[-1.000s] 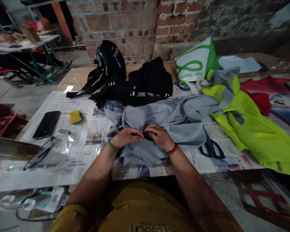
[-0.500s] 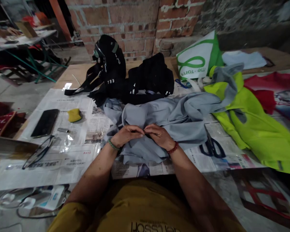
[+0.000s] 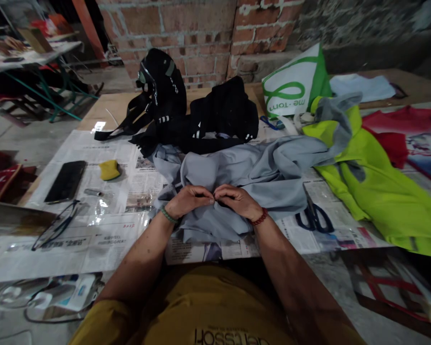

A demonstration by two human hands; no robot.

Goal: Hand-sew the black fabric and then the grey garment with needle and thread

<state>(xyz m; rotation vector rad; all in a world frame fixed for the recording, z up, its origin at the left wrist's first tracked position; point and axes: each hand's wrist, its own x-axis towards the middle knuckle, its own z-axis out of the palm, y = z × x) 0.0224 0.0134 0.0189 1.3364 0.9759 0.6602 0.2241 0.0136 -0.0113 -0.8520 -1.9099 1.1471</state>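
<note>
A grey garment point(image 3: 237, 165) lies rumpled on the newspaper-covered table in front of me. My left hand point(image 3: 188, 200) is closed in a pinch on a bit of its fabric, a green bead bracelet at the wrist. Close against it, fingertips nearly touching, my right hand point(image 3: 239, 202) pinches the same spot and wears a red bead bracelet. Whatever small thing may sit between the fingertips is too small to make out. To the right of my right hand, dark-handled scissors point(image 3: 314, 218) rest partly by the garment's edge.
On the left lie a black phone point(image 3: 65, 181), a yellow sponge point(image 3: 108, 169) and eyeglasses point(image 3: 57, 225). A black bag point(image 3: 165, 86), black cloth point(image 3: 224, 112) and a green-white bag point(image 3: 290, 86) stand behind. A neon yellow garment point(image 3: 384, 191) covers the right side. Another person's hands point(image 3: 14, 44) show far left.
The view has shifted very slightly. Both hands stay together at the same place on the grey garment, with only a small shift of the fingers.
</note>
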